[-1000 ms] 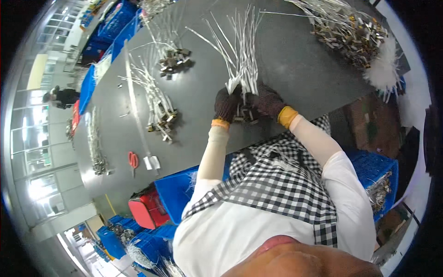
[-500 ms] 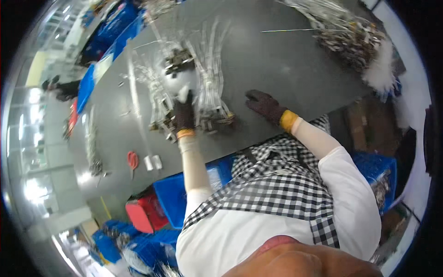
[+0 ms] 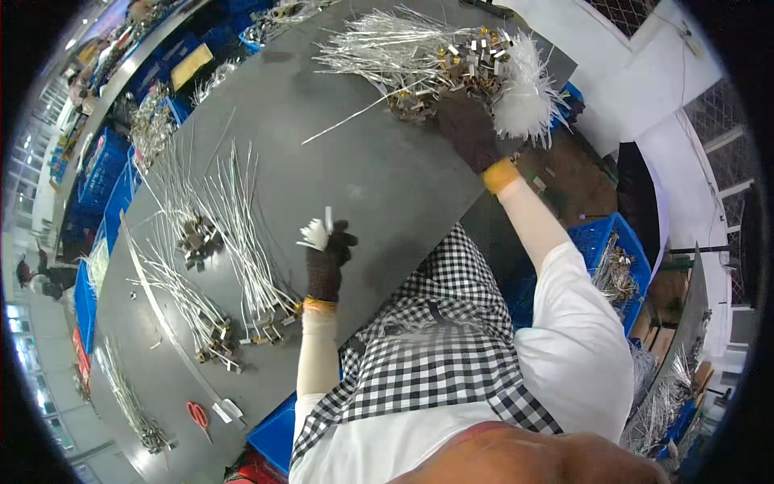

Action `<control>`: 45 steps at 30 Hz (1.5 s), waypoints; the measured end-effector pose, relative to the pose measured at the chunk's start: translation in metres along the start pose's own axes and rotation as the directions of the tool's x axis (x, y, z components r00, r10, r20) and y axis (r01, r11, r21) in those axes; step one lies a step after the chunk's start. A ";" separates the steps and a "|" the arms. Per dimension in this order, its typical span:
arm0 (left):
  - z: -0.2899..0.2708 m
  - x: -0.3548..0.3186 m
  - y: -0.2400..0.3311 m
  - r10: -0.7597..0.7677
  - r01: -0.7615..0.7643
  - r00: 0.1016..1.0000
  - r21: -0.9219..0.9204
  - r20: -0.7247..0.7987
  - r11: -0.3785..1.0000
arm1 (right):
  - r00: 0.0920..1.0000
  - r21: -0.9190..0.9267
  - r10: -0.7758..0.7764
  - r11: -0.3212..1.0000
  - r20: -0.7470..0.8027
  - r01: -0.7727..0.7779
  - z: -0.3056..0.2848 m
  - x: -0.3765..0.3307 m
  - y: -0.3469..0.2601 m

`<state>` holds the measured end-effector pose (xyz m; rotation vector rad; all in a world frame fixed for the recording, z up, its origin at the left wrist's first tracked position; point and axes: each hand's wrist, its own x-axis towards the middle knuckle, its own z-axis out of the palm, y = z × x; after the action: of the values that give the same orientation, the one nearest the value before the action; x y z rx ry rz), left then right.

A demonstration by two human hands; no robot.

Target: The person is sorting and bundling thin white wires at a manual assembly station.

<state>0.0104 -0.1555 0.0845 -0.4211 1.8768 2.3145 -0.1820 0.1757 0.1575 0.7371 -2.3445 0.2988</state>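
Observation:
Both my hands wear dark brown gloves with yellow cuffs. My left hand (image 3: 330, 262) is closed around a small bunch of short white strips (image 3: 315, 234), raised over the near part of the grey table. My right hand (image 3: 468, 133) reaches to the far right, against a large pile of silvery wires with metal end pieces (image 3: 476, 60); its fingers blend into the pile and I cannot see how they are bent. Beside that pile lies a fluffy white bundle of thin strands (image 3: 524, 93). One wire (image 3: 347, 117) sticks out from the pile toward the left.
Wire bundles (image 3: 246, 250) with metal ends lie on the table's left half (image 3: 363, 194). Red scissors (image 3: 198, 415), a long pale strip (image 3: 165, 315) and another wire bundle (image 3: 125, 395) are near the left edge. A blue crate (image 3: 617, 266) of parts stands below on the right.
The view has swung right. My right hand has gone from bare tabletop to the large wire pile. My left hand has come away from the wire bundles, with the white strips still in it.

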 end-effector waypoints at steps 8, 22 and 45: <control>0.029 -0.004 0.007 -0.167 0.172 0.985 -0.164 0.043 0.971 | 0.971 -0.099 0.175 0.982 0.161 -0.161 0.001 0.069 0.090; 0.068 -0.011 0.015 -0.209 0.247 0.947 -0.139 0.244 0.959 | 0.965 -0.352 -0.064 0.923 0.254 0.154 -0.002 0.075 0.069; 0.147 0.047 -0.041 0.383 -0.524 0.825 0.308 0.416 0.794 | 0.785 0.559 0.497 0.556 0.369 -0.615 0.017 -0.116 -0.040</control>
<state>-0.0426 -0.0070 0.0599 0.5139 2.3852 1.9508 -0.0950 0.1866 0.0701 0.2616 -2.5848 1.4744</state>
